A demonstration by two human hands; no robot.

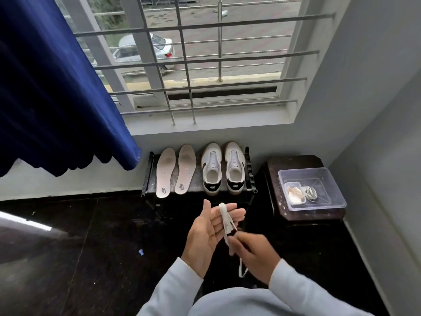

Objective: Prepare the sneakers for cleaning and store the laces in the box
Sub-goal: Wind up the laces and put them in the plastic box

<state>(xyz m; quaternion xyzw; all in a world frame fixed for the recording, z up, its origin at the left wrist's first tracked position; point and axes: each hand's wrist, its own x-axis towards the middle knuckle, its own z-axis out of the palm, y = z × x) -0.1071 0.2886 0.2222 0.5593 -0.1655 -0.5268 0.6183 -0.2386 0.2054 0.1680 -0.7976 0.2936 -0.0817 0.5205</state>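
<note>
The floor [91, 236] is dark polished stone, in a white-walled corner below a barred window [182, 62], with a blue curtain [57, 87] at left. A low black rack [148, 176] against the wall carries two insoles [165, 172] and, beside them, the unlaced sneakers [211, 160]. A dark stool [273, 179] at right carries the clear box [319, 206], which contains a coiled lace [311, 193]. The left grip [211, 231] is flat with straight fingers, a white lace [225, 222] draped over them. The right grip [255, 254] pinches that lace.

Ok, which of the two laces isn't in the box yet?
The white lace in the hands: it is draped over the straight fingers of the left hand and pinched by the right hand. The other lace lies coiled inside the clear box.
</note>
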